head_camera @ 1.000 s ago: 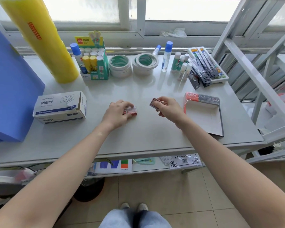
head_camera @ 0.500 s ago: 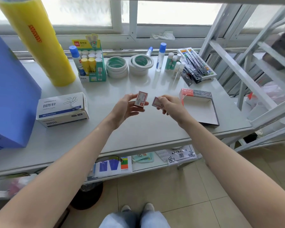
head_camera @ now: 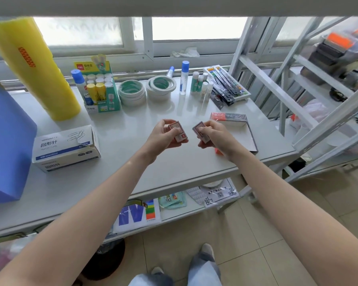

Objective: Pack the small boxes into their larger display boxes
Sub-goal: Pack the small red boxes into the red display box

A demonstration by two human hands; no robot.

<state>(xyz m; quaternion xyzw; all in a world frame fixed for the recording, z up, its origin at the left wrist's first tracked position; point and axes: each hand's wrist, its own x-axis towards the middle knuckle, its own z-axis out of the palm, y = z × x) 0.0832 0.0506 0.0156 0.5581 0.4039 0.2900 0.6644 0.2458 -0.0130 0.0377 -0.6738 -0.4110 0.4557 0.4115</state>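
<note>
Transfer step: one small box [head_camera: 178,133] is pinched in the left hand [head_camera: 165,135], another [head_camera: 201,132] in the right hand [head_camera: 215,135]; placement into the display box [head_camera: 239,129] (open, beside the right hand) is judged next.

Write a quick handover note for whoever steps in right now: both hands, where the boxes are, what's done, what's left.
Left hand: holds one small red box above the table.
Right hand: holds a second small box, also lifted.
Display box: lies open on the table just right of the right hand; what shows of its inside looks empty.
Done: both small boxes picked up.
Left: set both into the display box. No other loose small boxes are visible.
</note>
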